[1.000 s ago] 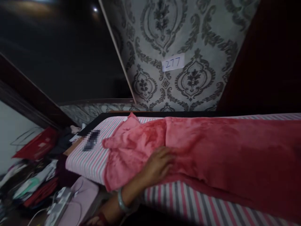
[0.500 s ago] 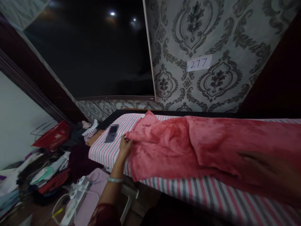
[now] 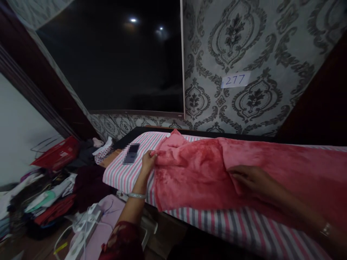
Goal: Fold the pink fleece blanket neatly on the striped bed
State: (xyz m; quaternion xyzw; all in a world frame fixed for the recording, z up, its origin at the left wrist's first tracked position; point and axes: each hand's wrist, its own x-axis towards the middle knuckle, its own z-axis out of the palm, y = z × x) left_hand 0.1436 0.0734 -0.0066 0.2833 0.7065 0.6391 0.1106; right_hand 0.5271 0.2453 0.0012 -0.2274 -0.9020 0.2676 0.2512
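Note:
A pinkish-red plush cloth (image 3: 189, 180) lies partly folded along a padded board with a striped cover (image 3: 123, 177); whether it is a blanket or a garment I cannot tell. At the cloth's left edge, my left hand (image 3: 148, 160) is closed, pinching a gathered bit between thumb and fingers. My right hand (image 3: 248, 177) rests over the middle, fingertips pressed together at the edge of an upper fold. A phone (image 3: 131, 154), partly pixelated, lies on the striped cover left of my left hand.
Behind the board are a large dark TV (image 3: 121, 65) and a patterned wall with a paper label (image 3: 235, 79) reading 277. Clothes (image 3: 51, 202) are heaped at the lower left near a red bag (image 3: 58, 153). A white power strip (image 3: 84, 231) with cables sits below the board.
My right hand has moved left along the cloth to the fold's edge, its fingers now closed there. My left hand still pinches the left edge. The view has shifted slightly.

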